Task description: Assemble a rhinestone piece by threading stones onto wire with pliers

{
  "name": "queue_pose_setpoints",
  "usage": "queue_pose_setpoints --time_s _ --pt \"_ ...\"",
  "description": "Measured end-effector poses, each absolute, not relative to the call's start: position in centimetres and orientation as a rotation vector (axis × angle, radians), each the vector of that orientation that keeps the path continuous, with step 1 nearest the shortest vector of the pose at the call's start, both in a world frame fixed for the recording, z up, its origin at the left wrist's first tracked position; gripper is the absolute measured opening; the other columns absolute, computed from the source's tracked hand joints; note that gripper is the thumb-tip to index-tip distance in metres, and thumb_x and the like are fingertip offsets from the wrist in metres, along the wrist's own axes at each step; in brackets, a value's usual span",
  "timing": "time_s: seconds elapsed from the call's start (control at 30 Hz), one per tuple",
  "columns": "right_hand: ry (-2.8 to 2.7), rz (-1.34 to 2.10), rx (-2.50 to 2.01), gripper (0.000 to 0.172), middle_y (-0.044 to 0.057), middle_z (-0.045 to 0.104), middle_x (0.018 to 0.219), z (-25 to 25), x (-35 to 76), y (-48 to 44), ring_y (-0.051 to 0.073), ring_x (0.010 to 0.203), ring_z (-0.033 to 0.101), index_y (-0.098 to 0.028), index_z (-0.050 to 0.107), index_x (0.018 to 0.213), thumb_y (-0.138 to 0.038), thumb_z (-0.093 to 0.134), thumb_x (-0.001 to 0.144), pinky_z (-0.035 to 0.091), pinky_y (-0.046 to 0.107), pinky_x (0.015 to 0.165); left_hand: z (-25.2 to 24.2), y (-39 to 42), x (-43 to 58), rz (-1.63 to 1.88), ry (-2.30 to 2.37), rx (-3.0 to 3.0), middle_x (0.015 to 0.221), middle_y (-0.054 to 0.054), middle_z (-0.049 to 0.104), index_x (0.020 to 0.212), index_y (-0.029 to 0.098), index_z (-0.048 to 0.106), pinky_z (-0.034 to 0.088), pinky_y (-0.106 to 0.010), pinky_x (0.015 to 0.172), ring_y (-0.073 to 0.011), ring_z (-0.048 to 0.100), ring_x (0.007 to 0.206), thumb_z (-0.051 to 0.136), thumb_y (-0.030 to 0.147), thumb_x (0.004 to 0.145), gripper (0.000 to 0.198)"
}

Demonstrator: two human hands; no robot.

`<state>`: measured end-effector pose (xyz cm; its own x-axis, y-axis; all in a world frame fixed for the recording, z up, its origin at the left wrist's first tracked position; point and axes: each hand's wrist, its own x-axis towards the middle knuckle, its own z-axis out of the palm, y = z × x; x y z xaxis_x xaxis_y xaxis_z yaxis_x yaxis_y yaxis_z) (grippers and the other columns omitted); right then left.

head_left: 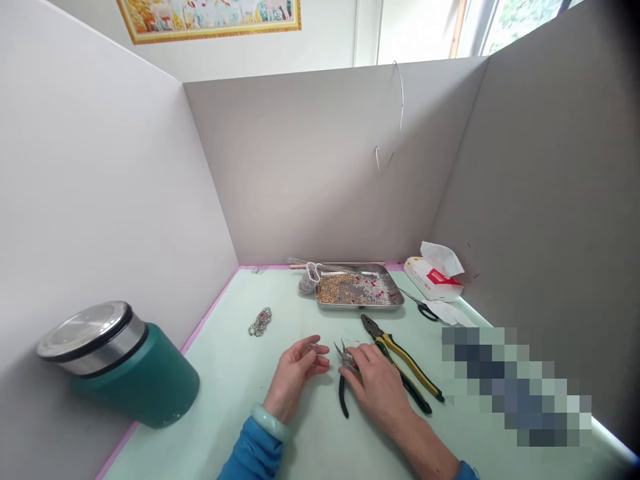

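My left hand (299, 372) is raised a little left of the middle, with thumb and fingers pinched on a small silvery piece (314, 345), too fine to name for sure. Close by on the right, my right hand (377, 381) curls over small needle-nose pliers (345, 359). Their jaws are parted and point away from me; one black handle (343, 399) shows, and the other is mostly hidden by the hand. Just beyond that hand lie larger combination pliers (407, 360) with yellow and dark green handles. A small coiled chain (261, 321) rests on the mat to the left.
At the back stands a metal tray (360, 307) of gold, clear and red beads, with a small bag (307, 283) beside it. Scissors (427, 311) and a tissue pack (434, 280) lie right. A green flask (140, 377) stands left. Grey panels surround the table.
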<state>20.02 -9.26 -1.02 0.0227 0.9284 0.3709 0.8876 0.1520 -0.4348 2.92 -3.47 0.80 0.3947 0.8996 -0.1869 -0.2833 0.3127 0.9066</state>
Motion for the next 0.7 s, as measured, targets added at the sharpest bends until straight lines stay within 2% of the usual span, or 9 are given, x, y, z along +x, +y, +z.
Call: queue_pose_setpoints --time_s 0.1,0.23,0.37,0.57,0.7 --pt "-1.812 0.009 -1.594 0.018 0.009 0.056 0.094 -0.9 19.8 -9.4 0.025 0.091 0.05 -0.019 0.059 0.101 -0.023 0.054 0.085 0.04 0.038 0.079 0.6 -3.8 3.3 0.87 0.794 0.942 0.097 -0.015 0.067 0.1 0.012 0.052 0.049 -0.037 0.08 -0.0177 0.064 0.075 0.064 0.026 0.078 0.029" --pt "-1.825 0.143 -1.358 0.025 0.008 0.054 0.099 -0.8 19.1 -9.3 0.022 0.093 0.05 -0.021 0.055 0.11 -0.02 0.054 0.085 0.042 0.035 0.079 0.1 -4.5 3.8 0.802 0.674 1.028 0.093 -0.013 0.069 0.096 0.014 0.05 0.047 -0.037 0.08 -0.0192 0.065 0.079 0.063 0.029 0.08 0.025" --pt "-1.851 0.152 -1.328 0.019 0.007 0.056 0.093 -1.2 18.6 -9.2 0.022 0.086 0.049 -0.02 0.057 0.102 -0.016 0.054 0.084 0.042 0.036 0.075 -0.1 -4.7 4.2 0.752 0.62 1.099 0.086 -0.01 0.069 0.098 0.013 0.052 0.047 -0.035 0.077 -0.0178 0.063 0.076 0.064 0.03 0.079 0.028" --pt "-1.776 0.104 -1.33 0.012 0.006 0.057 0.089 -1.6 19.0 -9.1 0.022 0.084 0.05 -0.019 0.056 0.096 -0.016 0.054 0.085 0.041 0.036 0.074 0.5 -4.6 4.3 0.767 0.705 1.107 0.091 -0.011 0.068 0.106 0.012 0.052 0.047 -0.037 0.082 -0.0199 0.062 0.084 0.062 0.036 0.08 0.036" --pt "-1.715 0.093 -1.317 0.012 0.007 0.057 0.09 -1.5 19.2 -9.0 0.022 0.085 0.05 -0.019 0.056 0.096 -0.018 0.056 0.084 0.041 0.036 0.074 0.7 -4.5 3.8 0.86 0.82 1.093 0.094 -0.01 0.066 0.108 0.013 0.053 0.048 -0.031 0.069 -0.0139 0.058 0.07 0.06 0.035 0.081 0.035"
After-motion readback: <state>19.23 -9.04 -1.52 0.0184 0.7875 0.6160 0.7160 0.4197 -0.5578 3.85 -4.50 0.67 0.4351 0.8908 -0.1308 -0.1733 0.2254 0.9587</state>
